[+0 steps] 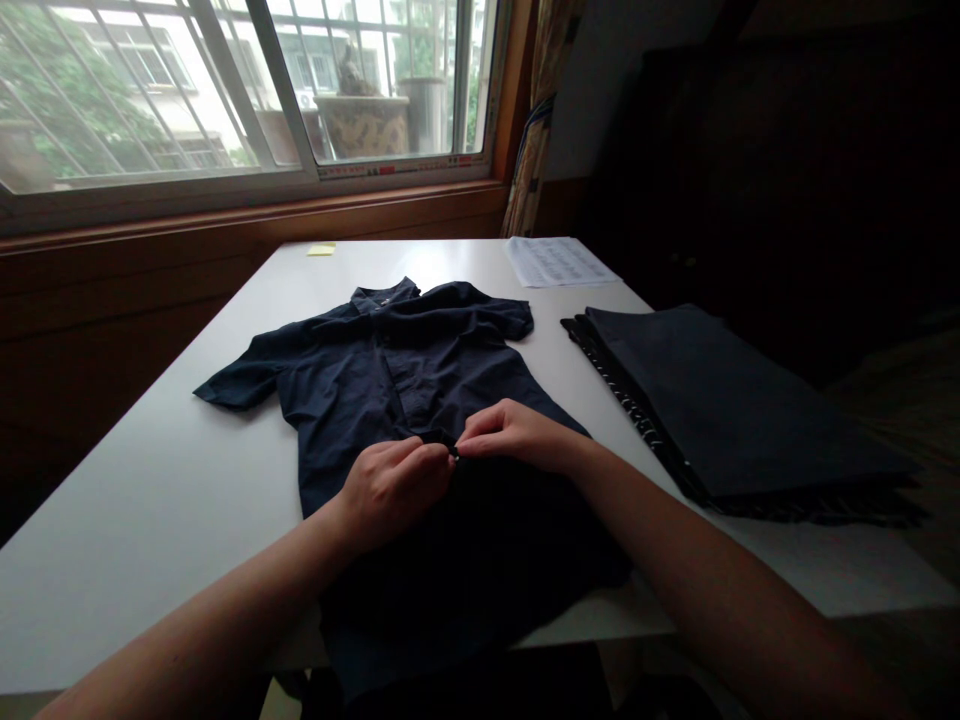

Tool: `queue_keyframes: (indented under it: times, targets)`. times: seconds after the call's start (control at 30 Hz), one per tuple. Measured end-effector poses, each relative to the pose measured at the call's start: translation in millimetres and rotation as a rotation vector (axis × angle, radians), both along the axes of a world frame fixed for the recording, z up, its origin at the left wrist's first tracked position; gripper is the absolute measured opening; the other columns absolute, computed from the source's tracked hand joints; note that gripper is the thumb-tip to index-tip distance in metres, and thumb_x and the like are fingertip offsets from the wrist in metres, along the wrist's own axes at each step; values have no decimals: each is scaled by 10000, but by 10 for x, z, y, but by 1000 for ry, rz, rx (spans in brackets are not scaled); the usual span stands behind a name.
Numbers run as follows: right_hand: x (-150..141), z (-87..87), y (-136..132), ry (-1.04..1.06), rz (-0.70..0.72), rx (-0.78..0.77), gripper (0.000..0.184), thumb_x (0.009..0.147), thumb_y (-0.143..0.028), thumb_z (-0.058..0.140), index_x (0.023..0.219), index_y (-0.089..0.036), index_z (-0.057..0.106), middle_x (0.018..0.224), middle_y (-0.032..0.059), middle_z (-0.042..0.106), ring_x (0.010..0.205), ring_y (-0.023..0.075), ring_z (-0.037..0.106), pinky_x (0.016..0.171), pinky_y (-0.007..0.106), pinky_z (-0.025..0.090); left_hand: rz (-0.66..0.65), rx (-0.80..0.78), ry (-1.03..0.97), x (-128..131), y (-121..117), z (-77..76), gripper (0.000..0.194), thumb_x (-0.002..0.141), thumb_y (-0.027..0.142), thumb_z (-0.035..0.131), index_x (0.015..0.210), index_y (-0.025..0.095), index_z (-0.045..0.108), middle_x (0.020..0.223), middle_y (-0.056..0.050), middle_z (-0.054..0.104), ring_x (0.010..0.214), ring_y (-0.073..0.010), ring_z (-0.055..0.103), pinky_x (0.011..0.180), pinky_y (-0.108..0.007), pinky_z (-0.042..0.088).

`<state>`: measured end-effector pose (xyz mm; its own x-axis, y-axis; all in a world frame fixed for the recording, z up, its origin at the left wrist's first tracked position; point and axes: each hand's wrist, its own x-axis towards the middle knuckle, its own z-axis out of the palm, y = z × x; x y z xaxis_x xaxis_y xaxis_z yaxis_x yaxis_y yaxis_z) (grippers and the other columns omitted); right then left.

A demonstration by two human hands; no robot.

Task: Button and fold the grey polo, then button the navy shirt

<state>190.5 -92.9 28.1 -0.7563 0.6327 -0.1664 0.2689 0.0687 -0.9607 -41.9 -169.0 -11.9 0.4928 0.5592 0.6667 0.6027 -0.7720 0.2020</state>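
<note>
A dark navy short-sleeved shirt (pixel 360 375) lies spread on the white table, collar toward the window and lower hem hanging over the near edge. Its front placket is partly parted below the collar. My left hand (pixel 394 485) is closed on the front edge of the shirt near its middle. Opposite it, my right hand (pixel 506 440) pinches the same stretch of cloth, thumb and forefinger together. The fingertips of both hands nearly meet there. A small pale spot shows between them, too small to make out.
The white table (pixel 150 480) stands below a barred window (pixel 360 80). On the right lies a stack of folded dark cloth (pixel 750 400). Printed paper (pixel 559 262) rests at the far right corner, a yellow sticky note (pixel 321 249) at the far left. A patterned curtain (pixel 532 150) hangs behind.
</note>
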Motion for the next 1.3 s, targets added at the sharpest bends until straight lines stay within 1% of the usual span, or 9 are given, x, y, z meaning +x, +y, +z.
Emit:
queue_keyframes:
  times: [0.23,0.33,0.43,0.53,0.63,0.77,0.87,1.13,1.3]
  targets:
    - [2,-15,18,1,-6,39,334,806,-461,735,909,-152,805,841,26,744,786,172,622,747,268,432,52,3,75,42,16,51,20,952,182,566,963,176,582,800,-18,681,590,-102,597,546,-237,465]
    - [20,-15,19,0,-1,23,357,846,-486,691,885,-148,801,774,11,721,717,146,593,692,255,412,74,32,85,56,22,59,31,954,181,564,974,173,587,838,-20,695,612,-100,619,552,-230,481]
    - [29,-19,14,-5,-25,-46,382,876,-493,647,908,-144,800,723,3,704,655,126,563,654,248,395,65,69,87,72,26,89,20,951,167,569,958,163,587,840,-18,701,603,-96,618,545,-225,485]
    - [24,-24,12,-5,-41,-95,360,851,-473,677,932,-146,804,773,16,728,683,137,585,668,250,411,54,93,85,89,26,131,18,949,166,579,958,161,594,874,-21,713,622,-99,638,553,-217,500]
    - [19,-26,16,-8,-33,-96,338,819,-462,716,912,-150,806,797,22,738,716,150,601,681,255,421,52,114,94,96,17,154,48,951,167,580,992,163,604,977,-28,728,678,-107,669,581,-217,525]
    - [26,-33,26,-11,-15,-101,360,804,-471,732,940,-145,803,808,26,738,726,157,606,698,269,433,43,112,143,77,3,138,89,962,167,562,1037,155,608,1061,-37,728,737,-118,688,621,-233,546]
    - [33,-53,37,-20,-7,-121,349,784,-448,756,947,-143,802,805,25,738,721,153,604,699,268,433,22,112,206,55,3,110,72,966,168,546,994,158,612,1093,-45,719,793,-135,695,651,-248,551]
    - [23,-104,53,-6,11,-81,314,770,-419,774,948,-162,803,860,21,756,796,169,641,786,277,453,-14,41,247,49,2,112,90,982,162,513,972,169,602,1026,-41,694,841,-142,675,699,-254,549]
    - [17,-61,44,-14,33,-60,297,767,-413,781,951,-180,804,883,16,763,843,180,659,819,276,464,-23,42,240,53,6,96,73,983,166,511,994,172,583,995,-38,685,825,-142,662,652,-252,525]
